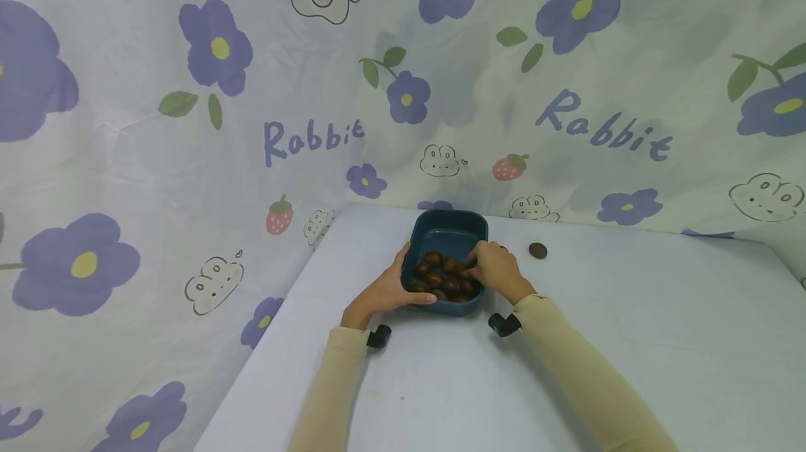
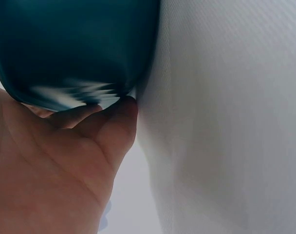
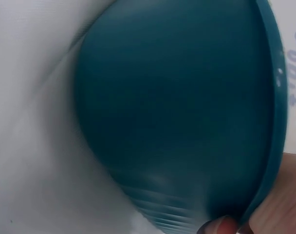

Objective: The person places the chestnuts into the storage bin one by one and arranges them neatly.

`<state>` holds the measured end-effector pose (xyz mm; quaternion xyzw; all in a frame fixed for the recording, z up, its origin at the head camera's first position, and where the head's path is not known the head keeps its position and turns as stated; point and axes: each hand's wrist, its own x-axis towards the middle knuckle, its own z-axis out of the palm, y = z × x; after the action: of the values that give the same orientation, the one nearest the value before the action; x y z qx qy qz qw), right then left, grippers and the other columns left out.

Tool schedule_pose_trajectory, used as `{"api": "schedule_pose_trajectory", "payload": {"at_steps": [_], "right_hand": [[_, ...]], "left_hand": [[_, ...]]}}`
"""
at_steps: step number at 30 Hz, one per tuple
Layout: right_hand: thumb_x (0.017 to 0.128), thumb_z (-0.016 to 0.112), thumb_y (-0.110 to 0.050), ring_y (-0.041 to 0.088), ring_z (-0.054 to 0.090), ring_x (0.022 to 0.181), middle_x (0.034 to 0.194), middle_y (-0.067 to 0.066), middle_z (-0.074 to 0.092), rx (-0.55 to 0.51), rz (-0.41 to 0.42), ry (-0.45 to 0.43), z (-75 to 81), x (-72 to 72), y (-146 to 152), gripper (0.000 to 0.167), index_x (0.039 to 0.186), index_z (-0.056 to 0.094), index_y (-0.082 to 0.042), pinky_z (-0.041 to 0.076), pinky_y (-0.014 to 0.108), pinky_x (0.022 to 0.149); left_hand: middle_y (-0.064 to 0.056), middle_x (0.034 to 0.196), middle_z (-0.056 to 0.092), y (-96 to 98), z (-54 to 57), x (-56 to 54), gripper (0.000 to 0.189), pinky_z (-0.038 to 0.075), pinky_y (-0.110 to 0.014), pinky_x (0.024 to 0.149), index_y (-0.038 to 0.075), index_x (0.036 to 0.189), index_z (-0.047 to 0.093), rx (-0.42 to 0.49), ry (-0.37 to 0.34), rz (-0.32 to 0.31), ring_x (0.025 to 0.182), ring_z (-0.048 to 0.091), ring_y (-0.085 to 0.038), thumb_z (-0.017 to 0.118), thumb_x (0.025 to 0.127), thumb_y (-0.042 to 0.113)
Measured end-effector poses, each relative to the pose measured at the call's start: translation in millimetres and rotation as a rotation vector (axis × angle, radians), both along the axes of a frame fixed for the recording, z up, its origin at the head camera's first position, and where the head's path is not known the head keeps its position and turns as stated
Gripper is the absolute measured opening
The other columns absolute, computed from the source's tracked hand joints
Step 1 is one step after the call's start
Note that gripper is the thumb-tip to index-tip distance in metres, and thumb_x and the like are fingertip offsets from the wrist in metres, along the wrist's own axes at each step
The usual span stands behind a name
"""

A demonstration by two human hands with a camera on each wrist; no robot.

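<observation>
A dark teal plastic box [image 1: 446,308] stands on the white table, with several glossy brown nuts [image 1: 434,278] gathered in its near half. My left hand [image 1: 387,289] grips the box at its near left corner, thumb along the front side and fingers against the left side. In the left wrist view, those fingertips [image 2: 121,109] lie against the ribbed outer wall. My right hand [image 1: 497,269] bends over the right rim, thumb and forefinger reaching in among the nuts. One of its fingertips [image 3: 222,225] shows outside the wall; I cannot tell what this hand pinches.
One brown nut [image 1: 538,250] lies alone on the table, right of the box. Behind the white table [image 1: 630,312] hangs a cloth [image 1: 478,109] printed with flowers and rabbits, which also covers the left side. Black wrist mounts [image 1: 504,325] stick out below both sleeves.
</observation>
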<state>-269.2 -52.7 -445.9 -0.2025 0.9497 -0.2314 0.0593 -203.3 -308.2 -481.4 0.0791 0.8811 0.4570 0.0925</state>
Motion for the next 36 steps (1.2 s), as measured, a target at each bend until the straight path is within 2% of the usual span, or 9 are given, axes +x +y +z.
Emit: {"api": "schedule_pose_trajectory", "payload": {"at_steps": [5,12,17,21,24,26,30,32,36], "right_hand": [[0.09,0.081,-0.018,0.026,0.074,0.097,0.109,0.007,0.079,-0.009,-0.005,-0.019,-0.7,1.2,1,0.012,0.1,0.084,-0.013,0.062,0.048,0.082],[0.091,0.08,-0.023,0.028,0.073,0.104,0.114,0.008,0.078,-0.033,-0.015,0.027,-3.4,4.6,6,0.015,0.104,0.083,-0.015,0.061,0.049,0.083],[0.092,0.079,-0.021,0.023,0.07,0.087,0.115,0.012,0.078,-0.163,-0.022,0.106,1.0,10.0,23,0.022,0.11,0.082,-0.011,0.055,0.034,0.062],[0.092,0.079,-0.02,0.019,0.067,0.077,0.106,0.012,0.08,-0.266,-0.029,0.151,8.1,11.8,44,0.026,0.115,0.08,-0.007,0.048,0.026,0.057],[0.092,0.079,-0.019,0.019,0.065,0.071,0.1,0.013,0.079,-0.326,-0.054,0.164,12.8,14.6,63,0.028,0.116,0.079,-0.005,0.046,0.026,0.054],[0.093,0.079,-0.019,0.019,0.061,0.069,0.1,0.015,0.079,-0.353,-0.071,0.167,14.8,17.4,75,0.028,0.116,0.078,-0.004,0.044,0.027,0.052],[0.094,0.077,-0.018,0.021,0.064,0.079,0.109,0.016,0.078,-0.368,-0.076,0.164,13.5,25.8,98,0.026,0.115,0.078,-0.004,0.046,0.025,0.056],[0.094,0.077,-0.019,0.023,0.066,0.084,0.113,0.016,0.078,-0.361,-0.081,0.158,10.1,31.3,108,0.025,0.115,0.078,-0.004,0.048,0.025,0.059],[0.093,0.077,-0.018,0.023,0.067,0.086,0.115,0.016,0.078,-0.355,-0.095,0.137,1.4,41.2,126,0.025,0.114,0.078,-0.003,0.049,0.025,0.06]], "left_hand": [[-0.005,0.175,0.017,1.2,0.0,0.0,0.144,0.026,-0.062,0.126,0.029,0.167,-0.006,0.003,-0.005,0.0,0.159,0.026,-0.033,0.088,0.066,0.069],[-0.004,0.174,0.02,2.3,-3.1,0.0,0.142,0.026,-0.062,0.126,0.03,0.167,-0.006,0.005,0.01,-0.009,0.159,0.027,-0.031,0.089,0.068,0.067],[-0.004,0.174,0.019,3.9,-2.8,0.9,0.141,0.027,-0.063,0.125,0.032,0.167,-0.005,-0.002,-0.003,-0.004,0.159,0.027,-0.032,0.088,0.068,0.067],[-0.005,0.174,0.021,4.1,-1.3,0.3,0.139,0.029,-0.063,0.124,0.032,0.167,-0.004,0.003,-0.001,-0.001,0.158,0.029,-0.032,0.089,0.069,0.066],[-0.005,0.172,0.024,4.6,-0.4,-2.2,0.135,0.032,-0.062,0.123,0.031,0.167,-0.002,0.049,0.037,-0.037,0.155,0.033,-0.03,0.09,0.072,0.058],[-0.007,0.171,0.026,5.1,-0.7,-4.7,0.13,0.033,-0.062,0.122,0.034,0.167,0.0,0.093,0.081,-0.084,0.154,0.035,-0.029,0.09,0.075,0.05],[-0.009,0.171,0.025,5.1,-1.9,-7.5,0.125,0.033,-0.062,0.122,0.041,0.165,0.001,0.143,0.132,-0.139,0.153,0.035,-0.03,0.091,0.078,0.041],[-0.01,0.171,0.024,4.5,-2.4,-6.8,0.127,0.031,-0.062,0.123,0.041,0.165,0.0,0.122,0.114,-0.115,0.154,0.034,-0.031,0.091,0.077,0.044],[-0.008,0.172,0.023,2.0,-2.5,-1.4,0.135,0.031,-0.063,0.123,0.035,0.167,-0.002,0.029,0.032,-0.019,0.156,0.031,-0.032,0.09,0.071,0.06]]}}
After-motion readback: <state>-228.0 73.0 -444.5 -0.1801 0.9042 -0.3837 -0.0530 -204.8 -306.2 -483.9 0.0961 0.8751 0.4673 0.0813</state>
